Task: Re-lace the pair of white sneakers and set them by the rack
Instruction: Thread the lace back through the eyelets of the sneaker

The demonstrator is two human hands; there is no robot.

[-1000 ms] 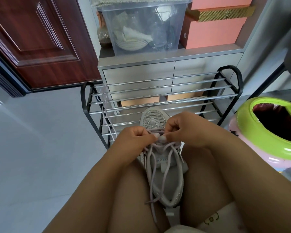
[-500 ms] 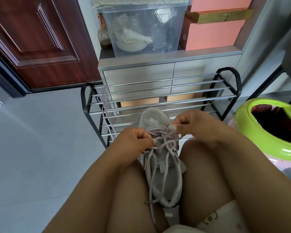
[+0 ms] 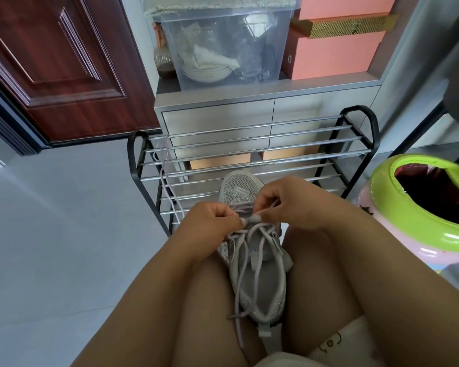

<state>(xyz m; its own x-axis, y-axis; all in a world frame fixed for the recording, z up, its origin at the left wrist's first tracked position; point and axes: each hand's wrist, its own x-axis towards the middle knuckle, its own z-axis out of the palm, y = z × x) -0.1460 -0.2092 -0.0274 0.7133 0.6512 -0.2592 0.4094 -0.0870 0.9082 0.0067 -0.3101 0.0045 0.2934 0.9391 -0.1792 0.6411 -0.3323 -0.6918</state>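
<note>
Pale grey-white mesh sneaker (image 3: 257, 282) lying between the person's thighs, toe toward the black-framed metal shoe rack (image 3: 252, 152). Left hand (image 3: 210, 223) and right hand (image 3: 289, 205) meet above the tongue, fingers curled, each pinching the pale lilac shoelace (image 3: 245, 263). Loose lace strands trail from the grip toward the heel. A second lilac lace (image 3: 167, 178) hangs over the rack's rails, left of the hands.
</note>
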